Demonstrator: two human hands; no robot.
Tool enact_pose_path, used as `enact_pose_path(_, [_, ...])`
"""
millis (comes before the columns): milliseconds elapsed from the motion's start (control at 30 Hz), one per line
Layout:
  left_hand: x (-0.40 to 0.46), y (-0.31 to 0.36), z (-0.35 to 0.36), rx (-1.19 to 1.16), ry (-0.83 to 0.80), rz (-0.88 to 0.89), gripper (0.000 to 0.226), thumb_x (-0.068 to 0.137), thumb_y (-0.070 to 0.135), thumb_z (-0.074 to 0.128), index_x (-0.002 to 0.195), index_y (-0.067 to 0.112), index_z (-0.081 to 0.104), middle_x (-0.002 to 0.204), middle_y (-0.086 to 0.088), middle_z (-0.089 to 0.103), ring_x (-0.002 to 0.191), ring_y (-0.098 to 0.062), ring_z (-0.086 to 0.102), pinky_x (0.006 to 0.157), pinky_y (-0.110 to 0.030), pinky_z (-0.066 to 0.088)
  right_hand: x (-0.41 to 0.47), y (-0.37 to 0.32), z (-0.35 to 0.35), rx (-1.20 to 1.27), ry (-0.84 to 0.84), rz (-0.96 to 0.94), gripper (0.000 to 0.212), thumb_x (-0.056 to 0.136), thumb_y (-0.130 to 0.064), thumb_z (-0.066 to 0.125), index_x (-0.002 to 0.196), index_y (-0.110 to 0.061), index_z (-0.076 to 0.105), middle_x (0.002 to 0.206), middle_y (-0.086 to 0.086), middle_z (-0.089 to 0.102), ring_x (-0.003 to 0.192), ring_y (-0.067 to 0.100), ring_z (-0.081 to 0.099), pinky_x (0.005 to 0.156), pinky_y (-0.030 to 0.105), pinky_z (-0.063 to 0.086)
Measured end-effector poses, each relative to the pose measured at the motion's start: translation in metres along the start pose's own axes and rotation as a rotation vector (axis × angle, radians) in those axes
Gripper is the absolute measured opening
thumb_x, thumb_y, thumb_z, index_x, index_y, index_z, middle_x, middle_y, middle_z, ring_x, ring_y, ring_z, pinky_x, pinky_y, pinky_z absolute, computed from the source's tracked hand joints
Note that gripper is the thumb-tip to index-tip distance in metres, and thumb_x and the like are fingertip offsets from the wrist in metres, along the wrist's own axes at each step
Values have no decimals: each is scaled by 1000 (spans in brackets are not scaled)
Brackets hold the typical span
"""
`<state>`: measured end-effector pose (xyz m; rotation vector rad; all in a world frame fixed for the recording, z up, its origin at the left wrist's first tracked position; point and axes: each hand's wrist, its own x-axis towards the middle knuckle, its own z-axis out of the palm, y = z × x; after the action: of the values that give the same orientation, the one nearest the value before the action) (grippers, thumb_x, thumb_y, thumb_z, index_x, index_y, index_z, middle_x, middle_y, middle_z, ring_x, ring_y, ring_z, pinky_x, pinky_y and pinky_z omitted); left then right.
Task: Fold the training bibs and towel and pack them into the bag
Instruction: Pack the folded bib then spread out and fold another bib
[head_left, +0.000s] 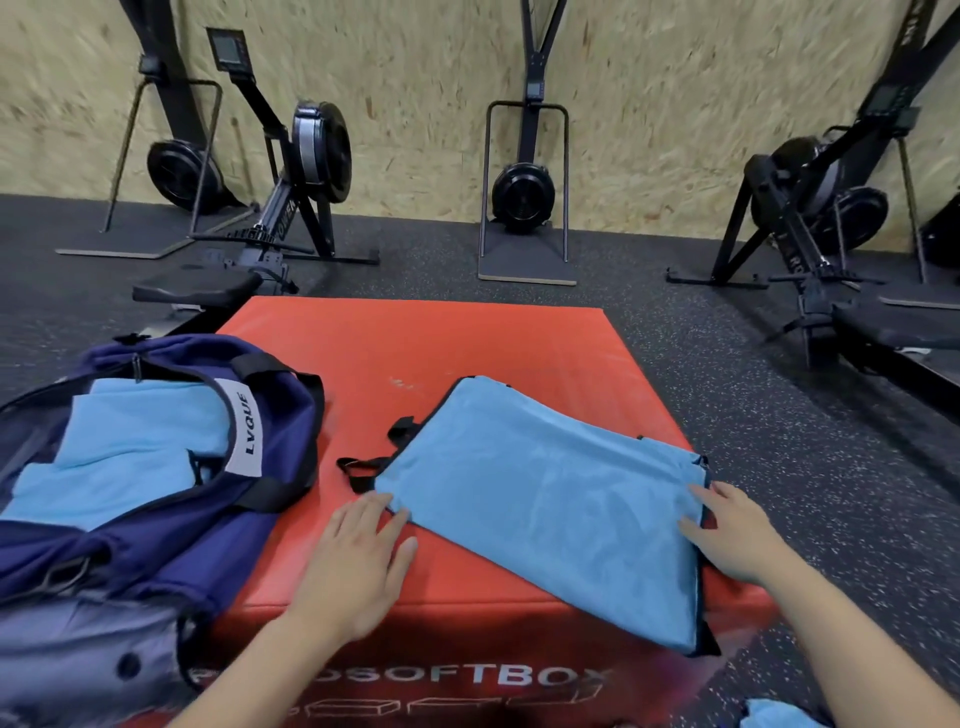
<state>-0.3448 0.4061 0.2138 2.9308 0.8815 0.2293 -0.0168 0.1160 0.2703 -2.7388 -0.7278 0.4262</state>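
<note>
- Two flat hands frame a light-blue bib (545, 499) on the red box (415, 353): the left hand (358, 566) lies released, fingers straight, at the bib's near-left corner, and the right hand (732, 535) rests the same way on its right edge. Neither grasps anything.
- The bib sits skewed across the box's near-right part, its lower corner hanging past the front edge; black straps (374, 457) trail loose from its left side.
- One navy bag (171, 467) stands unzipped on the box's left edge, with more light-blue cloth (130, 447) already inside.
- A scrap of blue fabric (774, 717) shows at the bottom-right of the view; whether it is the towel cannot be told.
- The step appears to be the fold. It would likely go best by tucking the straps onto the cloth first, pulling the overhanging corner back onto the box, matching edge to edge, then smoothing outward with flat palms so the bundle fits the bag's opening.
</note>
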Motion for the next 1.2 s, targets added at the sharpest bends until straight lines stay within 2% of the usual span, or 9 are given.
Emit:
enact_pose_path(167, [-4,17,3,-111,3,-78,80,90,66,-3,152,36,37,152,-3,40,145,-23,32,117,-39,27,-7,-9,3,-75,32,-174,70,93,-44,64,154,-27,34,166,6,12,154,23,6,123,32,9])
enact_pose_path(367, [42,6,11,-93,8,-127,91,84,65,-3,150,22,43,158,1,38,151,-16,23,119,-38,22,12,-20,10,-129,31,-254,71,93,-50,60,155,-28,32,167,6,8,154,23,7,124,32,8])
enact_pose_path(467, [77,-9,11,-63,-48,-145,80,92,64,6,152,21,39,162,2,32,153,-15,17,121,-39,19,20,-31,14,-180,-34,-278,85,81,-72,42,155,-32,29,167,6,5,155,22,3,124,33,6])
enact_pose_path(567, [124,-24,11,-32,-58,-156,57,105,49,25,153,19,36,163,-1,28,153,-17,17,121,-40,18,25,-45,21,-227,-99,-339,83,80,-74,35,155,-39,25,168,2,2,155,20,-1,125,33,4])
enact_pose_path(700, [194,-49,20,-31,-80,-186,60,104,49,24,154,17,33,164,-2,24,152,-21,17,122,-45,19,29,-56,27,-293,-152,-388,101,60,-80,10,154,-46,19,168,0,-3,155,18,-5,125,31,4])
enact_pose_path(833, [252,-63,25,-34,-153,-242,60,105,49,19,159,25,18,168,-4,10,154,-21,6,124,-47,10,34,-60,23,-271,-155,-357,73,87,-75,36,153,-50,18,168,0,-6,155,17,-5,124,30,5])
enact_pose_path(967, [270,-62,21,-52,-170,-263,58,105,50,19,159,30,14,168,-6,2,155,-21,0,124,-46,5,36,-60,23,-191,-201,-329,127,41,-104,-5,153,-50,22,167,-2,2,154,12,4,123,25,10])
enact_pose_path(1067, [240,-48,23,-51,-142,-190,62,102,57,24,159,32,17,168,-6,0,155,-21,0,124,-42,6,38,-58,27,-163,-206,-361,100,68,-92,11,154,-43,24,166,-5,10,152,9,13,122,24,14])
enact_pose_path(1200, [159,-22,25,-124,-112,59,102,74,89,-10,157,35,17,165,8,0,154,-15,-2,125,-37,1,35,-57,36,-169,-198,-391,63,100,-54,42,157,-34,24,164,-8,17,149,9,23,120,25,22])
